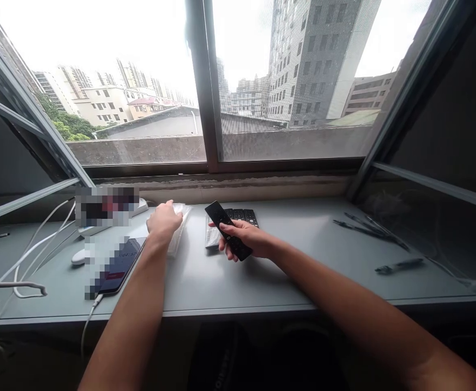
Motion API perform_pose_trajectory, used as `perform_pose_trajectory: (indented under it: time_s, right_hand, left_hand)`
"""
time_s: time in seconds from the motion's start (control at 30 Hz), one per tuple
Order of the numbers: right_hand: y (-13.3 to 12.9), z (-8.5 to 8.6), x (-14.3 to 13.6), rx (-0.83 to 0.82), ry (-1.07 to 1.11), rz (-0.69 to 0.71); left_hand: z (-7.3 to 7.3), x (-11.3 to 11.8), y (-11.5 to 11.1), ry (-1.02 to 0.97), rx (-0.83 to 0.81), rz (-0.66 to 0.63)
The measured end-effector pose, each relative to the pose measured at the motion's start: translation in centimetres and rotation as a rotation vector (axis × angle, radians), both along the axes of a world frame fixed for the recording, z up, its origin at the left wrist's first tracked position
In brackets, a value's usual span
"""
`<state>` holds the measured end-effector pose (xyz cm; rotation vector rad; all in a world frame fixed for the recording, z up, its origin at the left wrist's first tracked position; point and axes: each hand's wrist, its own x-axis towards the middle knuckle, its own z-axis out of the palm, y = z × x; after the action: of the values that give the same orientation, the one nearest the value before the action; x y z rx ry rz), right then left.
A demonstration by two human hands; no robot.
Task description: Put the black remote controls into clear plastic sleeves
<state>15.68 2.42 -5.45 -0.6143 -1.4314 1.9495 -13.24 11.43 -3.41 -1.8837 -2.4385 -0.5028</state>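
A black remote control (228, 231) is in my right hand (241, 239), tilted above the table, with the thumb lying across its buttons. Behind that hand, more black remotes (240, 214) lie side by side, partly hidden by the held one. Beside them on the left is a clear plastic-wrapped item (212, 237). My left hand (164, 219) reaches to the back of the table, its fingers curled at the upper edge of some clear plastic bags (177, 234). The fingertips there are partly hidden.
At left, a phone (121, 269) with a charging cable lies near a white mouse-like object (80, 257) and a white power strip (142, 206). White cables (26, 255) hang over the left edge. Several pens (363, 229) lie at right. A window frame (213, 108) closes off the back.
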Motion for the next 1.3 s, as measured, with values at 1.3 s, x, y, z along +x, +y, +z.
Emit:
perform_pose_trajectory:
  time_s: [1.3]
  right_hand:
    - [0.8, 1.2, 0.4, -0.454, 0.381, -0.236]
  left_hand:
    - [-4.1, 7.3, -0.6, -0.228, 0.537, -0.655]
